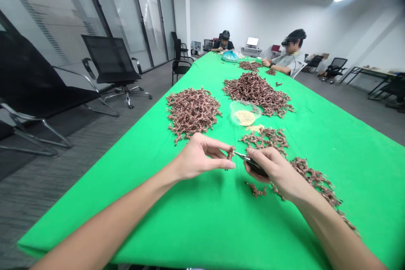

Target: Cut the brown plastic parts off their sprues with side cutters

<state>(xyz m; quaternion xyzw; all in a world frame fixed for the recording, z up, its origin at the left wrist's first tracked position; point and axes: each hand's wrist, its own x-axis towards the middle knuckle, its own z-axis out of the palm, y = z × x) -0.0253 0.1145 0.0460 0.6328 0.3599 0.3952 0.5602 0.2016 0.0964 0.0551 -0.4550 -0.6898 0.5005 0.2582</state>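
Small knobbly brown plastic piece (231, 152) sits pinched between the fingers (221, 163) of the left hand (199, 158), just beside the silver tips of black-handled snips (255, 166), which the right hand (275, 173) grips with its fingers pressed together. Tangled brown plastic heaps (193, 114) and a clear plastic bowl (245, 112) of pale granules lie ahead on the green cloth-covered worktop (177, 219).

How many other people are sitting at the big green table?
2. One person sits at the far end of the green table, and another person sits along its right side, nearer the camera. Others could be outside the picture.
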